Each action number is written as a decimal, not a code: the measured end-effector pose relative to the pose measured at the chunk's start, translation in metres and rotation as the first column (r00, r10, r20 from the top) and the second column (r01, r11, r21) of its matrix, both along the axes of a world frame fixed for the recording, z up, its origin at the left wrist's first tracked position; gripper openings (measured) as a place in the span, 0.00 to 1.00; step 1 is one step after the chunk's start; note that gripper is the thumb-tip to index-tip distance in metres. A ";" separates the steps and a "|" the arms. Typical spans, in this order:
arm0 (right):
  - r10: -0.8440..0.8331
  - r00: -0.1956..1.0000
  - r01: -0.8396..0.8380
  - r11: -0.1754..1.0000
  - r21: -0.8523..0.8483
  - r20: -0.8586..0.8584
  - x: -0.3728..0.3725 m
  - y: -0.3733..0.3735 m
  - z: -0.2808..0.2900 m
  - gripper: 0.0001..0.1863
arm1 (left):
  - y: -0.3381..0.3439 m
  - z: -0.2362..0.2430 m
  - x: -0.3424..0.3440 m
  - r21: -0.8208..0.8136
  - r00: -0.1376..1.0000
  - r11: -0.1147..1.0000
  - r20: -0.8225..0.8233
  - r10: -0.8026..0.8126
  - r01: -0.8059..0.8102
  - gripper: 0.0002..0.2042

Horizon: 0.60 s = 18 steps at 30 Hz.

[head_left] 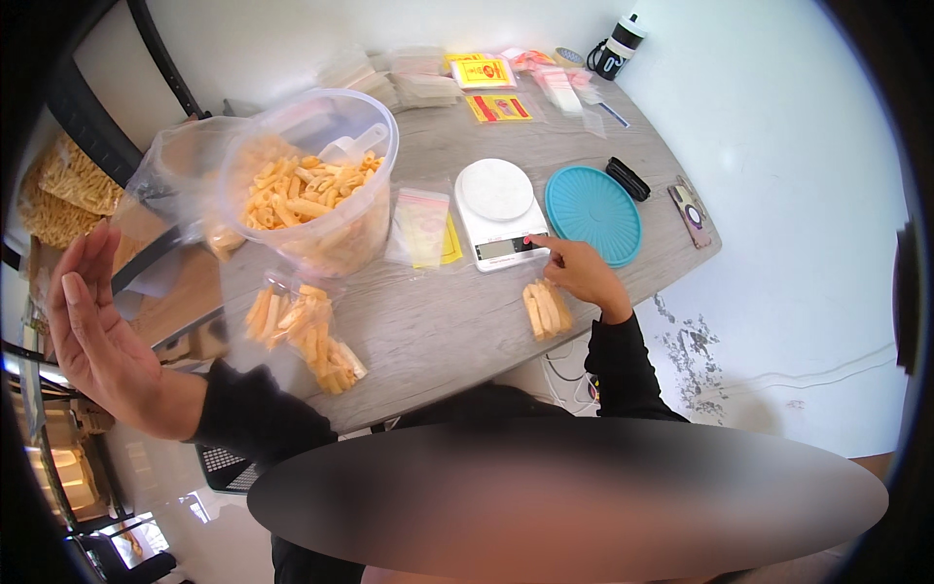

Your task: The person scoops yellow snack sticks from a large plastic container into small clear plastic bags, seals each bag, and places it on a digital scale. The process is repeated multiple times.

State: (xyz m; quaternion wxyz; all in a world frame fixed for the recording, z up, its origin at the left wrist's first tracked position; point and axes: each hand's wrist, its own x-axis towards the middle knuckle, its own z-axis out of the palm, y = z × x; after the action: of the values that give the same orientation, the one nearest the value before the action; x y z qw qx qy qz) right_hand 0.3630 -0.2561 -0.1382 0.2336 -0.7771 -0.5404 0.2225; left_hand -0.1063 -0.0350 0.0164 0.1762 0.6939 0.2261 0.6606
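My right hand (587, 274) reaches to the white kitchen scale (477, 219), its index fingertip touching a button beside the scale's display. The round weighing platform (496, 189) carries nothing. Just below that hand lies a small clear bag of pale orange sticks (547, 310). My left hand (107, 360) is raised off the table's left side, palm up with fingers stretched out, holding nothing. Several filled bags of the same tube-like pieces (311, 336) lie near the front left edge. Behind them stands a large clear tub (311, 238) of orange penne-like pieces, with a white scoop (355, 144) in it.
Flat zip bags (418, 226) lie between tub and scale. A turquoise lid (593, 214), a black case (628, 179) and a phone (691, 210) are on the right. Stacked bags (423, 78) and a black-and-white bottle (620, 47) line the back. Shelving (92, 127) stands left.
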 end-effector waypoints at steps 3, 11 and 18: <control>0.012 0.994 -0.012 1.000 0.001 0.112 -0.007 -0.001 -0.004 0.32 | 0.001 0.001 0.001 -0.001 0.999 0.999 -0.004 -0.048 0.048 0.16; 0.027 0.950 -0.026 1.000 -0.009 0.312 -0.015 0.002 -0.009 0.27 | 0.002 -0.001 0.001 -0.031 1.000 0.999 0.017 -0.011 0.012 0.16; 0.034 0.999 -0.034 0.999 0.029 -0.007 0.000 -0.002 -0.007 0.28 | 0.002 -0.002 -0.002 -0.028 0.999 0.999 0.033 -0.024 0.025 0.16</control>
State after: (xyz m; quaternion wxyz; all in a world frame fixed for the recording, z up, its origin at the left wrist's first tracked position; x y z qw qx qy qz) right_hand 0.3633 -0.2578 -0.1452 0.2432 -0.7634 -0.5559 0.2215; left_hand -0.1080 -0.0335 0.0142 0.1977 0.6833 0.2240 0.6662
